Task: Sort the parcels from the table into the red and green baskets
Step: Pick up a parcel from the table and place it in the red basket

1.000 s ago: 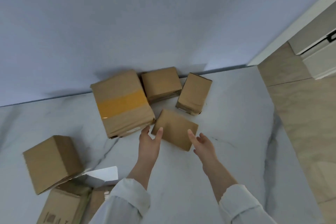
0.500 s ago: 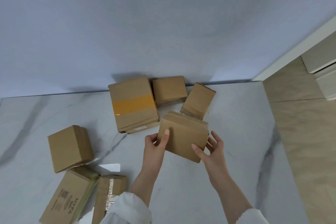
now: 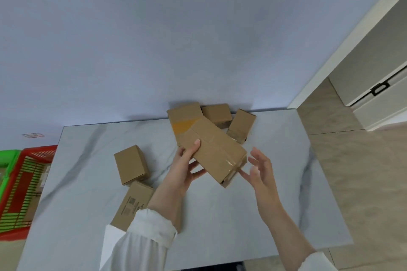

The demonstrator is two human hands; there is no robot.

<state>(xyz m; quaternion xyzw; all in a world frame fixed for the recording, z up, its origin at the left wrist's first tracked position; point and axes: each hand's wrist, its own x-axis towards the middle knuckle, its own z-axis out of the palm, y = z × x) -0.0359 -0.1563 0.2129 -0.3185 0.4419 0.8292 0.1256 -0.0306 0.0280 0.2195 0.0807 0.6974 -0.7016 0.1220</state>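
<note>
The left hand (image 3: 180, 174) held a long cardboard parcel (image 3: 214, 153) up off the marble table (image 3: 275, 193), thumb on its top face and fingers curled beneath its near-left end. The parcel was tilted, its taped end pointing toward the table's right side. The right hand (image 3: 261, 171) was spread open just beside that taped end, fingertips close to it, though whether they touched it could not be told; it gripped nothing.

Along the table's far edge, against the wall, lay a larger box with a yellow tape band (image 3: 184, 117), a small box (image 3: 217, 114) and another small box tipped on its side (image 3: 241, 125); the lifted parcel covered part of the taped box. Toward the left of the middle sat a small box (image 3: 131, 165), and touching its near corner lay a printed box (image 3: 132, 204), partly hidden by the white sleeve (image 3: 141, 242).

The table's right half and near-right corner were bare, as was the strip along its left edge. Past that left edge, lower down, stood the red basket (image 3: 26, 182), with the green basket (image 3: 8, 160) beyond it, cut off by the frame.
</note>
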